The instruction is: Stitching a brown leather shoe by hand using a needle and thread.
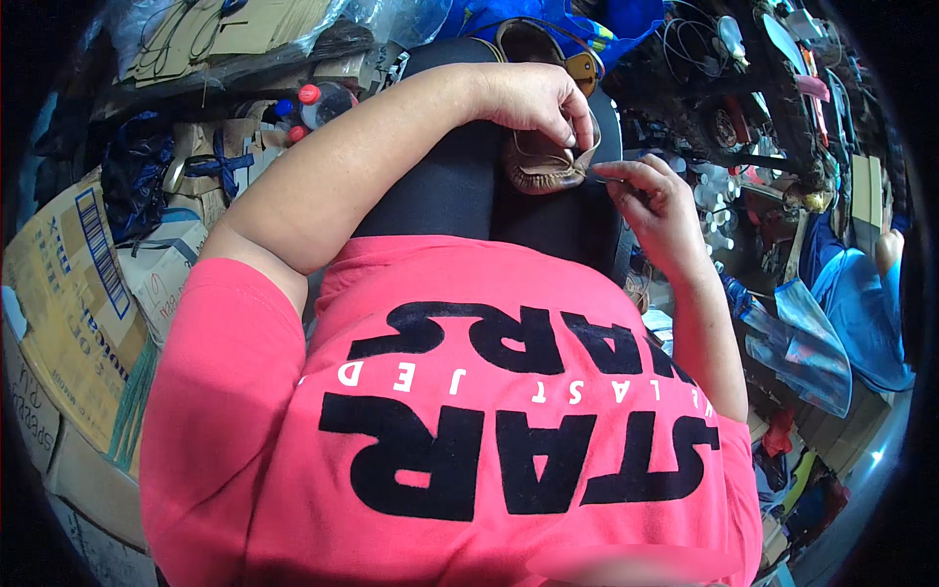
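A brown leather shoe (544, 183) with a gathered, puckered toe seam rests on my dark-trousered lap (430, 186). My left hand (544, 106) lies across its middle, closed, thumb and fingers pinching the shoe's upper edge. Beyond the hand show a brown shoe opening and a tan flap (584, 70) with small round fittings. Just right of the toe, my right hand (657, 201) is closed in a pinch on a thin needle-like thing (608, 179) pointing at the seam. Its tip is too small to make out.
Left are cardboard boxes (73, 313), a dark plastic bag (140, 176) and bottles with red caps (310, 95). Blue plastic sheeting (626, 24) lies ahead. Cluttered shelves, wires and a machine-like frame (773, 108) stand right, with a person in blue (861, 313) beyond.
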{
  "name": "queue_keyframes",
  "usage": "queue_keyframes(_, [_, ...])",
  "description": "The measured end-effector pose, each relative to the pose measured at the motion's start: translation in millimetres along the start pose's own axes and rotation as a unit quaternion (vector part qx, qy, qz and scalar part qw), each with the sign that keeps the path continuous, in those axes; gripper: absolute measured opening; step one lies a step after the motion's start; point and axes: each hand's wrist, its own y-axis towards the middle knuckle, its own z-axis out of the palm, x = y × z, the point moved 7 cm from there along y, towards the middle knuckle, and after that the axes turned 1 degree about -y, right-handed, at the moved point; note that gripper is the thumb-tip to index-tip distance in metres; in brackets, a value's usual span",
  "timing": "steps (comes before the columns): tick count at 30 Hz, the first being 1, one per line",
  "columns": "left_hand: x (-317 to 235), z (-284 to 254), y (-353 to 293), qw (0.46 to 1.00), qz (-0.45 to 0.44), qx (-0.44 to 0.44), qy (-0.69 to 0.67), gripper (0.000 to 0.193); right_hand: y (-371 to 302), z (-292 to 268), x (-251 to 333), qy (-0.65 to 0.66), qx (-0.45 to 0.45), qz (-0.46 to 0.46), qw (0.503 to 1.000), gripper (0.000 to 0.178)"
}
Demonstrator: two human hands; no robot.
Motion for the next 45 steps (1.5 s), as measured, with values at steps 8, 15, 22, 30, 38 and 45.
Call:
queue_keyframes(8, [-1,-1,0,1.000,-0.001,-0.002,0.014,0.022,12,-6,6,-0.046,0.036,-0.014,0.998,0.016])
queue_keyframes(15, [1,0,3,1.000,-0.006,-0.005,0.001,0.021,21,-6,9,-0.076,0.077,-0.025,0.994,0.016])
queue_keyframes(22, [-5,3,8,0.997,0.052,-0.011,0.050,0.016,23,1,-36,0.108,0.136,0.036,0.984,0.020])
queue_keyframes(30, [-8,5,16,0.993,0.048,-0.019,0.108,0.018,29,1,-56,0.220,0.156,0.020,0.963,0.021])
queue_keyframes(38, [-3,3,15,0.992,0.061,-0.032,0.105,0.016,40,3,-67,0.230,0.183,0.033,0.955,0.019])
queue_keyframes(45, [-9,8,20,0.989,0.042,-0.051,0.132,0.013,29,5,-66,0.230,0.116,0.051,0.965,0.017])
